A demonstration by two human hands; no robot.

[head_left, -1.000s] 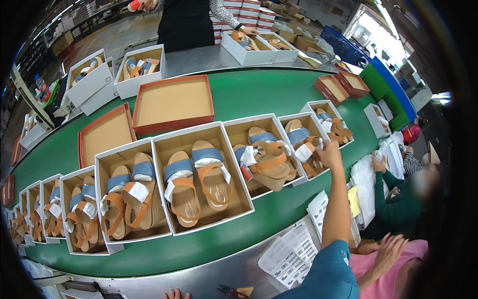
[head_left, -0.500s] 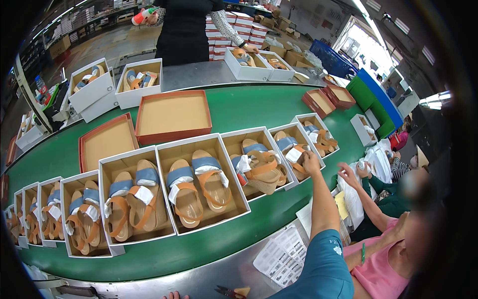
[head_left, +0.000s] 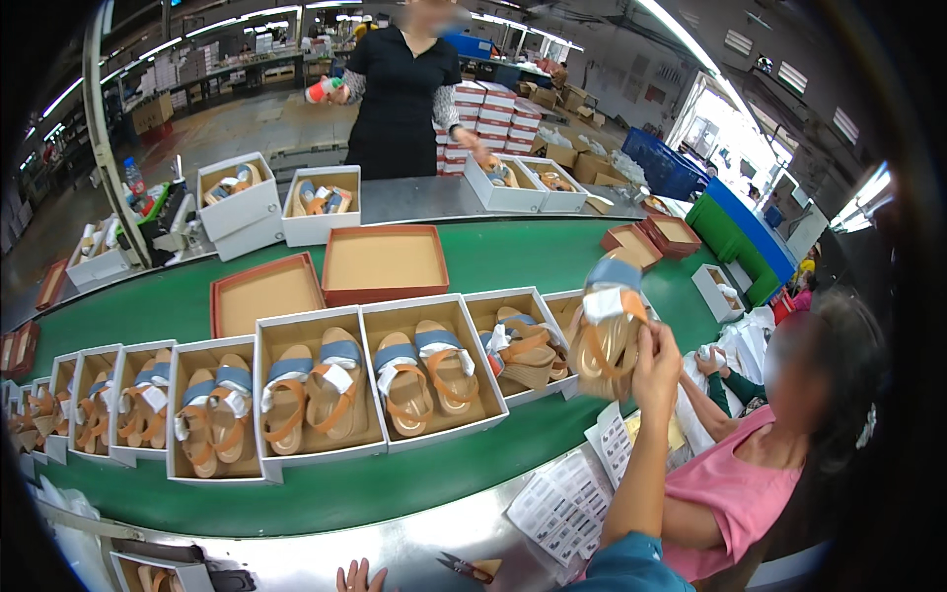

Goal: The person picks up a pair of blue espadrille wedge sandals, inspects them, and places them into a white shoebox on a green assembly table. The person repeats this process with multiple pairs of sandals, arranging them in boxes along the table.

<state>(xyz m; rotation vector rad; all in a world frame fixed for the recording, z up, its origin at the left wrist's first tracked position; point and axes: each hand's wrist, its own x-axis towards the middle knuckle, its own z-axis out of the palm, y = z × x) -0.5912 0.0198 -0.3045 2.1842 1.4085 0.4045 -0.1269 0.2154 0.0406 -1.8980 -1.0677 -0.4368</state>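
Note:
My right hand (head_left: 655,370) grips a sandal (head_left: 604,340) and holds it up over the row of boxes. The sandal has a blue front strap, an orange-tan ankle strap and white wrapping paper on it. Partly behind it is an open white shoe box (head_left: 562,311), its contents mostly hidden. One box to the left, a pair of wedge sandals (head_left: 528,345) rests in another box. My left hand (head_left: 359,576) shows only its fingers at the lower edge, spread and holding nothing, by the metal table edge (head_left: 296,557).
Several open boxes of sandals (head_left: 306,395) line the green conveyor belt (head_left: 444,483). Red-brown lids (head_left: 383,261) lie behind them. Scissors (head_left: 464,566) and printed sheets (head_left: 567,508) rest on the near metal edge. A person in pink (head_left: 735,459) sits close at right; another in black (head_left: 400,99) stands opposite.
My right hand has lifted the sandal out of its box and up. The view has tilted upward and shifted, with more of the person opposite showing. That person's hand has risen off the far box.

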